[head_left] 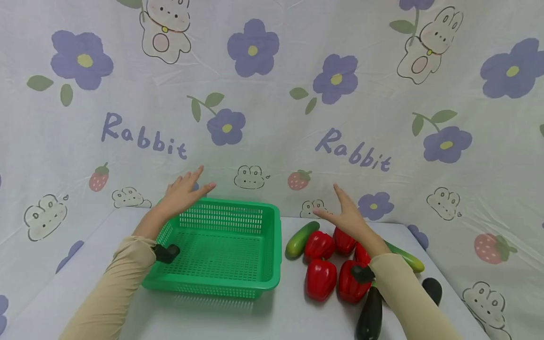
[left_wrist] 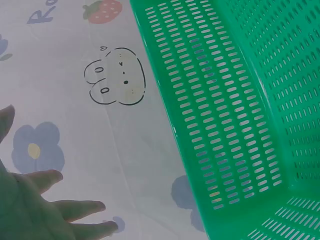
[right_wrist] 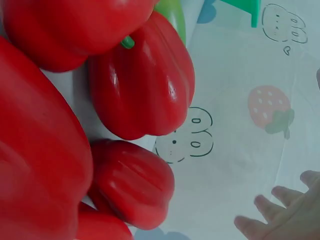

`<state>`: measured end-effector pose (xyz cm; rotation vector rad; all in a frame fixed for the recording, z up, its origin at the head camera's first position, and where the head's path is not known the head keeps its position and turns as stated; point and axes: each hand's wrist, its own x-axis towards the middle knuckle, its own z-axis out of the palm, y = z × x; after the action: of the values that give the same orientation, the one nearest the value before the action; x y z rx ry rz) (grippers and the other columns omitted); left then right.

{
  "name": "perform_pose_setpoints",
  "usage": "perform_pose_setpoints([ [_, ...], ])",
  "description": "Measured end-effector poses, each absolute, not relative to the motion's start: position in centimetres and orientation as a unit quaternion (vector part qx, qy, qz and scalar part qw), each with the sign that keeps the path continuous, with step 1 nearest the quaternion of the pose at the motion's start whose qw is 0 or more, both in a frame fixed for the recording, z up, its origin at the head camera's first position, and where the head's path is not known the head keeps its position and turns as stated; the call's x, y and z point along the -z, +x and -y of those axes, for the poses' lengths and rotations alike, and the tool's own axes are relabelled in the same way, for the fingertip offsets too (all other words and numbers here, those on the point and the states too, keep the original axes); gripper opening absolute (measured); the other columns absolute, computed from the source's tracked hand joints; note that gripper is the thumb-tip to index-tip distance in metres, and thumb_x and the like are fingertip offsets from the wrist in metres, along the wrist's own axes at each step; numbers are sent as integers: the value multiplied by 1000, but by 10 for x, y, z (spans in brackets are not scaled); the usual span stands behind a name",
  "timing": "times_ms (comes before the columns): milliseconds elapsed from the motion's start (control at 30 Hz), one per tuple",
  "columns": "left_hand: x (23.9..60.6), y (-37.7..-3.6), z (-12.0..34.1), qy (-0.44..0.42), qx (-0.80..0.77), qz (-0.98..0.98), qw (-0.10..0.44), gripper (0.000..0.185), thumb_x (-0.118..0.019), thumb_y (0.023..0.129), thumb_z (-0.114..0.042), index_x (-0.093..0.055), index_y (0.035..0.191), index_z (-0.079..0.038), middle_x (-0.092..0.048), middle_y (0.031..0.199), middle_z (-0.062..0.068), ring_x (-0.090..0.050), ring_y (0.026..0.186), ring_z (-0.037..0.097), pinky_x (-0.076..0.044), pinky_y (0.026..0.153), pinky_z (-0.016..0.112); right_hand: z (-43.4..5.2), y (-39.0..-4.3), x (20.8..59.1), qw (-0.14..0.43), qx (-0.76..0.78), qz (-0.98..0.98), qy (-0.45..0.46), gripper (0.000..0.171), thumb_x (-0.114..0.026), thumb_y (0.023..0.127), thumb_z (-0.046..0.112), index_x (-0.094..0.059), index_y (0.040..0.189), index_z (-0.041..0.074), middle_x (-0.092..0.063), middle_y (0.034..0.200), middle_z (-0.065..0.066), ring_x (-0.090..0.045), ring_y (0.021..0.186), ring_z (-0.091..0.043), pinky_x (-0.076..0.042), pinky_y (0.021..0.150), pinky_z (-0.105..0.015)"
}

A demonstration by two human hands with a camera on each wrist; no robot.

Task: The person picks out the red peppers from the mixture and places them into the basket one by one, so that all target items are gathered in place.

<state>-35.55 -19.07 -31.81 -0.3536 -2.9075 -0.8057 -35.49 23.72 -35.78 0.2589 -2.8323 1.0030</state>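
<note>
Left hand: the left hand (head_left: 182,192) has its fingers spread and holds nothing; in the head view it appears over the far left corner of the basket (head_left: 212,284), and the left wrist view shows it apart from the rim.
Right hand: the right hand (head_left: 347,216) is likewise opened wide, thumb well away from the fingers, with nothing in its hold; it is raised near the far edge of the tabletop (head_left: 187,318), apart from the red peppers (head_left: 320,279).
Sleeves and wrists: tan sleeves (head_left: 114,278) cover both forearms, with a black device (head_left: 167,254) at each wrist.
Green basket: rectangular, slotted, upright, left of the peppers and reaching close to the tabletop's far edge; its floor is bare.
Red peppers: five show in a cluster toward the tabletop's right edge, some partly hidden by one another or by the right arm.
Green vegetables: one (head_left: 301,240) lies between basket and peppers; a longer one (head_left: 405,257) lies toward the far right corner, partly behind the right arm.
Dark eggplants: one (head_left: 369,314) lies nearer the viewer than the peppers, another (head_left: 432,289) just beside the right edge.
Backdrop: a white cloth (head_left: 272,118) printed with rabbits, flowers and strawberries hangs behind the far edge.
</note>
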Motion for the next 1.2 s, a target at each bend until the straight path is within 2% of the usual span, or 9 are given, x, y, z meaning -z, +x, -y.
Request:
perform_pose_setpoints([
  [167,317,-351,196,-139,298,943,49,84,-39,86,-64,0,147,-21,-14,152,16,-15,136,44,-14,107,61,-242,-349,359,32,-369,926,69,102,-62,73,62,2,147,29,-17,152,-13,-18,137,-39,-21,101,-66],
  [300,315,-345,201,-141,323,935,36,86,-46,85,-61,0,147,-22,-12,153,14,-21,135,42,-22,106,58,-246,-346,361,19,-374,925,57,101,-62,73,62,1,146,31,-18,151,-15,-21,136,-41,-23,99,-67],
  [533,312,-335,210,-138,345,928,33,83,-51,85,-55,-9,147,-18,-15,152,15,-21,135,42,-23,106,58,-257,-345,373,17,-379,923,70,101,-63,72,62,-1,146,32,-18,152,-12,-21,137,-36,-26,99,-65],
  [700,313,-330,219,-136,353,925,32,78,-50,86,-54,-16,146,-17,-19,151,15,-21,135,41,-24,104,59,-264,-341,376,18,-384,920,82,99,-63,73,61,-4,146,32,-20,152,-10,-23,137,-36,-27,99,-65],
  [933,320,-325,235,-141,382,913,33,70,-51,89,-45,-26,143,-8,-28,147,17,-29,131,44,-30,102,57,-272,-334,379,22,-395,915,80,96,-64,75,56,-6,147,29,-21,151,-11,-21,137,-36,-27,100,-64],
  [1200,325,-316,251,-123,388,913,30,69,-53,88,-45,-33,140,-4,-34,143,20,-35,128,43,-37,98,55,-283,-324,383,13,-423,903,72,95,-64,76,54,-6,146,30,-20,151,-12,-19,137,-38,-30,98,-62],
])
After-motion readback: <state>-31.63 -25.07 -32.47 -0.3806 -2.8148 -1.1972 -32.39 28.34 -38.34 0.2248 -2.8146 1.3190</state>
